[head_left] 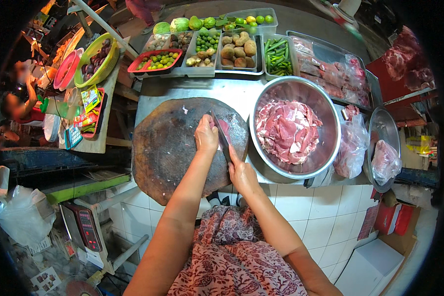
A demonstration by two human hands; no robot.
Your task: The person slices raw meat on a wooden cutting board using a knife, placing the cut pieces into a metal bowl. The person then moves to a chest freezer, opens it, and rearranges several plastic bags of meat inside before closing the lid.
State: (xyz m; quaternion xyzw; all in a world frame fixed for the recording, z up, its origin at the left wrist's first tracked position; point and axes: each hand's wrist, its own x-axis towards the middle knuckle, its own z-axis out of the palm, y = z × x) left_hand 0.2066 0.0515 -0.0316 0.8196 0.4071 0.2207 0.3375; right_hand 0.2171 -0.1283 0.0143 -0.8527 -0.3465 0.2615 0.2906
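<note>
On a round, worn wooden chopping block (175,148), my right hand (242,173) is wrapped round the handle of a knife (222,134). Its blade points away and to the left. A thin pink slice of meat (225,129) lies on the block along the blade's right side. Just left of the blade, my left hand (206,134) presses down with curled fingers; whatever sits under them is hidden. To the right of the block stands a large steel bowl (330,143), with a heap of sliced raw meat (288,130) inside.
Trays of limes (163,60), potatoes (240,49) and green chilies (277,55) line the table's far edge. Packed meat (325,74) fills a tray at the back right. A metal basin (380,123) holds bagged meat. A digital scale (86,229) stands lower left.
</note>
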